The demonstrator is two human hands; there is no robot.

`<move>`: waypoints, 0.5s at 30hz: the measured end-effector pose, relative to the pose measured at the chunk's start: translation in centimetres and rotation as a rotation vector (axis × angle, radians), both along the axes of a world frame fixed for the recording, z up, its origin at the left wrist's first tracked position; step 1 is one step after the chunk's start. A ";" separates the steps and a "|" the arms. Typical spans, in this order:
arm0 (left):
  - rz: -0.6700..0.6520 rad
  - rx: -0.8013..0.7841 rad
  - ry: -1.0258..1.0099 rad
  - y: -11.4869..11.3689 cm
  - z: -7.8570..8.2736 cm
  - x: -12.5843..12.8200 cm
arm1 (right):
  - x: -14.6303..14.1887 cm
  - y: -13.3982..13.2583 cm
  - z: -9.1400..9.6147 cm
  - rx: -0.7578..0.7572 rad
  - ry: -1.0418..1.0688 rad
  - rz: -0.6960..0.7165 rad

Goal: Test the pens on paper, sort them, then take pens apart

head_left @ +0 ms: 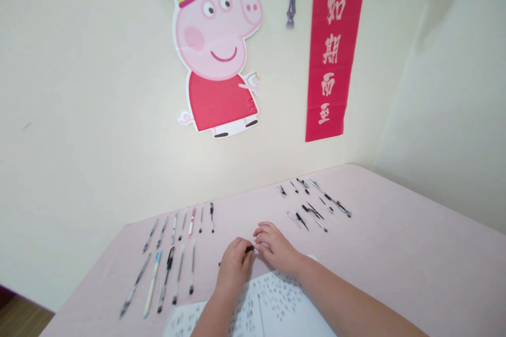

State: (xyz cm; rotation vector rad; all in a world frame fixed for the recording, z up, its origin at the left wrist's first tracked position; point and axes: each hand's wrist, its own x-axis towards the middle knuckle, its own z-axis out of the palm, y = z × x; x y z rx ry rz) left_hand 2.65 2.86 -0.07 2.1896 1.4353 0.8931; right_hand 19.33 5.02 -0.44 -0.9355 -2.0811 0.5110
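My left hand is closed around a pen. Its black end sticks out toward my right hand, and a dark tip shows on the far left side. My right hand curls in beside that black end with thumb and fingers close together. Whatever lies between those fingertips is too small to make out. Both hands are just above the far edge of an open notebook covered in handwriting, and my forearms cross its pages.
Two rows of pens lie left, including a blue-capped pen and a red-and-white pen. Loose pen parts are scattered at the right back. The pink-covered table meets a wall with a pig cutout and red banner.
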 end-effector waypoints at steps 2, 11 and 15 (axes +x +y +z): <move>-0.022 -0.008 -0.007 0.0 0.1 0.0 | 0.1 0.0 0.0 -0.020 0.017 -0.005; -0.025 0.005 0.006 0.0 0.2 -0.2 | 0.2 0.0 0.4 -0.023 0.080 0.026; -0.026 0.014 0.023 0.0 0.0 -0.2 | 0.2 -0.1 0.3 -0.042 0.102 0.014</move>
